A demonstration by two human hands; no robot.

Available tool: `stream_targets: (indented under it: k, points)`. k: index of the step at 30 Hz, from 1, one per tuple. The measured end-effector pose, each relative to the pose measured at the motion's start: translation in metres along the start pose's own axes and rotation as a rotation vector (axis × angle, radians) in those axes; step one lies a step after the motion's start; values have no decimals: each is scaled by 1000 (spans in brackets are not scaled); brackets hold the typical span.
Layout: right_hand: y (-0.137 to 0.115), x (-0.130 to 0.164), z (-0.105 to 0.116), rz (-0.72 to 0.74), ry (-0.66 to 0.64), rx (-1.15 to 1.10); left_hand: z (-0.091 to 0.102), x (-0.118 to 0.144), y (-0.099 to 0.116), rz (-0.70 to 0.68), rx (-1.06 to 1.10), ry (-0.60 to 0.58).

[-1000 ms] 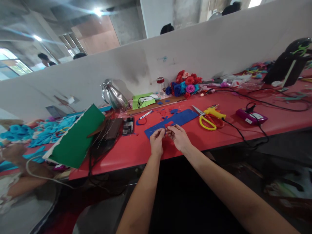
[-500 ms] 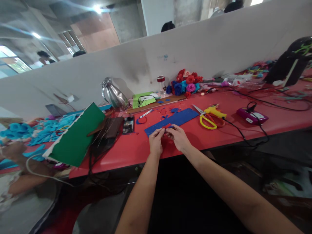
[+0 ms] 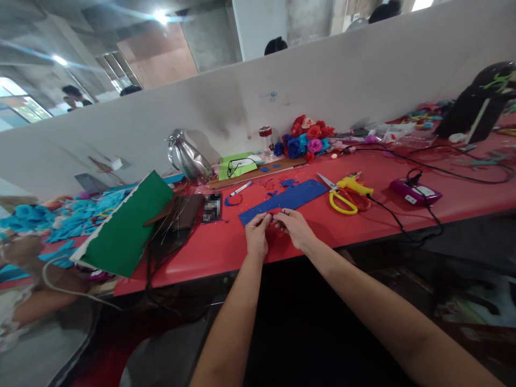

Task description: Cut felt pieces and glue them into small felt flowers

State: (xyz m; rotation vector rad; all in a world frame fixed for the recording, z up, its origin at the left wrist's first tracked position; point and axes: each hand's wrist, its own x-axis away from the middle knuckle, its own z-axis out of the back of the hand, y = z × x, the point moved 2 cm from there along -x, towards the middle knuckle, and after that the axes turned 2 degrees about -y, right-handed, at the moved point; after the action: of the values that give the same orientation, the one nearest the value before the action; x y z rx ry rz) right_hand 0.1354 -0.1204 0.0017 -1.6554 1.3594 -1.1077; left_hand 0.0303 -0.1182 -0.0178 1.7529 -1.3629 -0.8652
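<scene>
My left hand [image 3: 257, 235] and my right hand [image 3: 295, 228] meet at the front of the red table. Between their fingertips is a small red piece [image 3: 276, 212], with a bit of blue at it; its material and exact shape are too small to tell. Both hands are closed in a pinch. Just beyond the fingers lies a long blue strip [image 3: 300, 195], set aslant on the tabletop. Blue scraps [image 3: 287, 183] are scattered behind it. To its right, yellow-handled scissors [image 3: 343, 205] lie with blades apart, against a yellow glue gun [image 3: 357, 186].
A purple power box [image 3: 415, 192] with cables sits at the right. Paper roses [image 3: 310, 137], a jar [image 3: 266, 141] and a steel jug [image 3: 188, 157] stand along the wall. Left are a phone [image 3: 212, 207], a pouch [image 3: 183, 211], a green board [image 3: 127, 228] and another person's arm [image 3: 48, 298].
Both hands stay in nearly the same place. The red piece between the fingertips has shifted slightly, with less of it showing above the fingers.
</scene>
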Motion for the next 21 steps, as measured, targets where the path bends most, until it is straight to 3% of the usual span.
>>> stream_targets:
  k: [9, 21]
  points:
    - [-1, 0, -2, -41, 32, 54, 3, -2, -3, -25, -57, -41]
    - [3, 0, -2, -25, -51, 66, 5, -2, -2, -28, -48, -2]
